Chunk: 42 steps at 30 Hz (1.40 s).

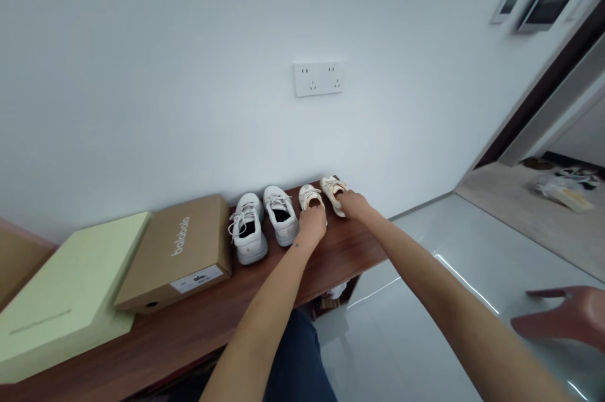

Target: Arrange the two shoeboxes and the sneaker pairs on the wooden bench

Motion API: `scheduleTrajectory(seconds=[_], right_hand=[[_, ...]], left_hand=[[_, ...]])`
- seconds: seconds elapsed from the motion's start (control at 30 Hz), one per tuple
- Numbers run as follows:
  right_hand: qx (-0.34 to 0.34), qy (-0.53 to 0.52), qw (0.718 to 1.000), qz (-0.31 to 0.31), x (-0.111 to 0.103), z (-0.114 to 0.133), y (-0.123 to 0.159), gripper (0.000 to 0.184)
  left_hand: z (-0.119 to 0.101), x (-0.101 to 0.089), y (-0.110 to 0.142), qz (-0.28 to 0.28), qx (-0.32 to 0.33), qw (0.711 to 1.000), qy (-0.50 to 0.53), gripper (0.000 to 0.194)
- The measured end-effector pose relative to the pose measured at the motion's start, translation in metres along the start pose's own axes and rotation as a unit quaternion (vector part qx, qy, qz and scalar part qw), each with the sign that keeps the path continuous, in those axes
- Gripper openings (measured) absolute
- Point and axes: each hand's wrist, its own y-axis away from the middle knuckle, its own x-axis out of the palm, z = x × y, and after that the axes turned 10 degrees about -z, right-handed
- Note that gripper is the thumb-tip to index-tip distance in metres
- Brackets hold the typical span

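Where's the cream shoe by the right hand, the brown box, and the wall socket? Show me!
Cream shoe (pixel 330 185) by the right hand (pixel 354 205): head view, on its laces.
Brown box (pixel 176 251): head view, on top of its lid.
Wall socket (pixel 319 79): head view, on its front plate.

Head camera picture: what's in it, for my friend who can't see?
A person's left hand and right hand hold cream sneakers, one each, on a wooden shelf. Left of them: two white sneakers, a brown balabala shoebox and a pale green box.
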Motion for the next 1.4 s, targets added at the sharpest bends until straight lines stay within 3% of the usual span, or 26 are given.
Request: scheduleTrajectory(seconds=[0.43, 0.67, 0.8, 0.97, 1.13, 1.3, 1.4], right_hand=[[0.015, -0.013, 1.0, 0.007, 0.002, 0.004, 0.004, 0.033], [-0.001, -0.016, 0.999, -0.031, -0.018, 0.004, 0.017, 0.035], [-0.017, -0.028, 0.998, -0.044, -0.022, 0.006, 0.036, 0.033], [-0.013, -0.07, 0.996, -0.055, -0.008, 0.0, 0.069, 0.029], [0.002, -0.195, 0.975, -0.111, 0.027, -0.002, 0.13, 0.027], [0.106, -0.318, 0.922, -0.193, 0.076, 0.03, 0.212, 0.026], [0.153, -0.378, 0.893, -0.189, 0.098, 0.06, 0.251, 0.025]], left_hand=[[-0.003, 0.003, 0.004, -0.004, 0.017, 1.0, -0.012, 0.039], [-0.006, -0.012, 0.016, -0.064, 0.014, 0.998, -0.026, 0.037], [-0.005, -0.021, 0.034, -0.074, 0.013, 0.997, -0.009, 0.036], [0.001, -0.014, 0.084, -0.078, 0.011, 0.995, 0.066, 0.036], [0.015, 0.011, 0.16, -0.08, -0.005, 0.979, 0.187, 0.029], [0.028, 0.032, 0.234, -0.052, -0.062, 0.96, 0.267, 0.026], [0.036, 0.04, 0.267, -0.007, -0.087, 0.959, 0.269, 0.027]])
